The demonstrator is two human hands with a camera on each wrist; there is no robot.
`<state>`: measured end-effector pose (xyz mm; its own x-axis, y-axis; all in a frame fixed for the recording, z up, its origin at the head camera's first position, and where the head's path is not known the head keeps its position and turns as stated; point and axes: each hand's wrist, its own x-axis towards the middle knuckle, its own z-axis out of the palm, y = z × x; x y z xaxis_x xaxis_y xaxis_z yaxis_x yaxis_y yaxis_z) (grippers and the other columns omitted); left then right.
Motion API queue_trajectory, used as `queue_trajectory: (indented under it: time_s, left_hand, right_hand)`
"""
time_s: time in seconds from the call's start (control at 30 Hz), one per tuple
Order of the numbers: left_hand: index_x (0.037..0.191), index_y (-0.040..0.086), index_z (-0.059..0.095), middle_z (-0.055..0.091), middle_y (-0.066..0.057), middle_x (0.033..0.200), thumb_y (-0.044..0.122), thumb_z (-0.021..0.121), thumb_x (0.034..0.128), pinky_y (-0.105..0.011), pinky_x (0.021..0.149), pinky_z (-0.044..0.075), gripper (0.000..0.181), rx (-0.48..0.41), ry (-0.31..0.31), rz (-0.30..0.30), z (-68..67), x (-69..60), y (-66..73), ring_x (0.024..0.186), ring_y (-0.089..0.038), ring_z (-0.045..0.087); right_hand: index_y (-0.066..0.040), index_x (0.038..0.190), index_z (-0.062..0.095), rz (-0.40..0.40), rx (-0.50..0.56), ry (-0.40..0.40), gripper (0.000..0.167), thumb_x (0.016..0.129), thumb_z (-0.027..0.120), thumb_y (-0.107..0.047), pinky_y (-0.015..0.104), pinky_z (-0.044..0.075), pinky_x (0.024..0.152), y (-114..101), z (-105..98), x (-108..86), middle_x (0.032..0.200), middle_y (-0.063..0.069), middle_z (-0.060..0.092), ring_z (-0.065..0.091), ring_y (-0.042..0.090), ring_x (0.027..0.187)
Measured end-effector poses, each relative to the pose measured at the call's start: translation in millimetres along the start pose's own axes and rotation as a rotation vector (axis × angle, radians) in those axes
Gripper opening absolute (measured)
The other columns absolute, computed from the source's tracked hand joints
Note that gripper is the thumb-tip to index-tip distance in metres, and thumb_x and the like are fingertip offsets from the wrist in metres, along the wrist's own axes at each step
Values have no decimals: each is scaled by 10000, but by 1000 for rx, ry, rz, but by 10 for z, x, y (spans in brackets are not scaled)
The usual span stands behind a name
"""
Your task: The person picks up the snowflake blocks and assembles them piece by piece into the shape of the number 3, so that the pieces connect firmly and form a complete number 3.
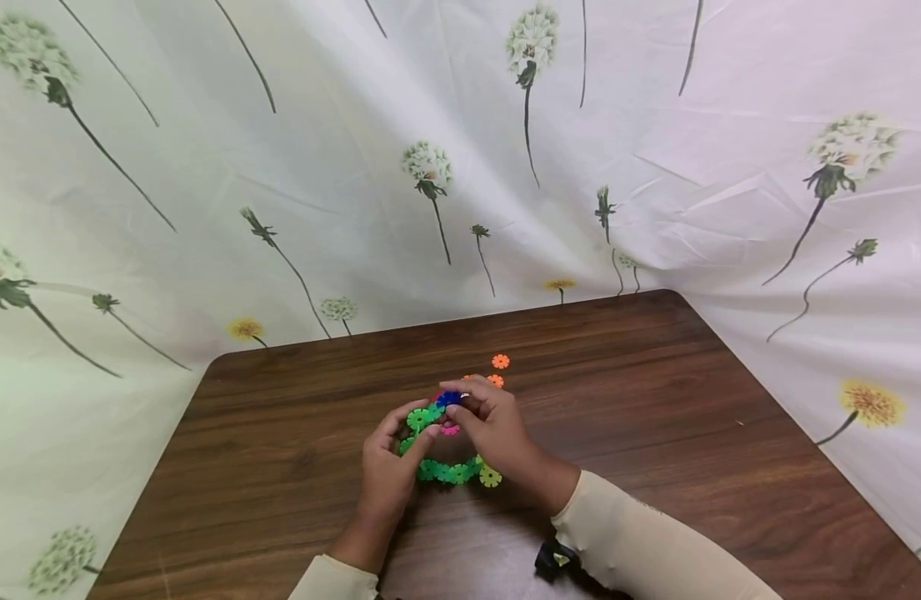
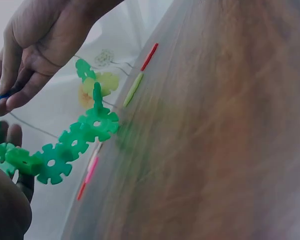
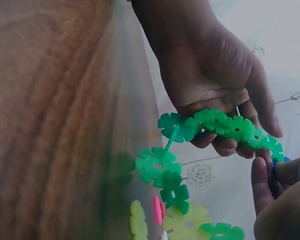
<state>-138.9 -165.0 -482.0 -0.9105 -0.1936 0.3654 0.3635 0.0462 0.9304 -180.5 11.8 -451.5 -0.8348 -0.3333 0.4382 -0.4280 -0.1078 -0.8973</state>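
Note:
A curved chain of slotted green flower-shaped discs (image 1: 458, 474) hangs between the two hands, its discs fitted into one another. My left hand (image 1: 388, 458) grips the chain near its upper end, thumb in front and fingers behind. With thumb and fingertips my right hand (image 1: 501, 429) pinches a dark blue flower disc (image 1: 448, 399) against the green disc at that end. Whether the blue disc's slot is engaged is hidden by the fingers. Toward the chain's other end is a yellow-green disc (image 2: 106, 83), with another green disc (image 2: 85, 70) beside it.
On the brown wooden table (image 1: 655, 433), orange discs (image 1: 500, 361) lie beyond the right hand. A pink disc (image 1: 449, 430) shows between the hands. A black strap piece (image 1: 553, 560) is by the right sleeve. Dandelion-print cloth (image 1: 355, 167) surrounds the table's far edges.

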Motion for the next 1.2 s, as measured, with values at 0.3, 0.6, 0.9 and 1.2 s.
queue_trajectory:
  time_s: [0.3, 0.6, 0.9, 1.2]
  left_hand:
    - [1263, 57, 775, 786, -153, 1282, 40, 841, 951, -175, 955, 588, 320, 133, -44, 41, -2, 155, 58, 1147, -37, 715]
    - [1233, -56, 759, 782, -249, 1207, -93, 769, 953, -158, 851, 605, 282, 138, -73, 110, 2, 262, 26, 1017, -20, 719]
    - [1259, 34, 770, 780, -172, 1284, 2, 844, 935, -149, 978, 570, 334, 169, -69, 114, 4, 259, 38, 1161, -40, 705]
    - [1261, 71, 774, 787, -129, 1273, 20, 874, 911, -179, 1040, 561, 367, 198, -99, 181, -18, 222, 0, 1185, -89, 711]
  right_hand:
    - [9, 1376, 685, 68, -31, -2, 342, 1036, 691, 37, 221, 621, 769, -25, -61, 84, 1215, 262, 732, 730, 54, 905]
    - [49, 1311, 713, 68, -171, -67, 396, 926, 703, 146, 275, 599, 878, 164, -347, 212, 1150, 232, 739, 698, 239, 1050]
    - [113, 1239, 716, 189, -191, -52, 291, 950, 756, 105, 229, 586, 860, 404, -582, 306, 1092, 274, 750, 708, 209, 980]
    - [52, 1167, 759, 220, -259, -75, 231, 939, 756, 88, 209, 549, 761, 613, -653, 251, 1082, 228, 745, 657, 148, 907]
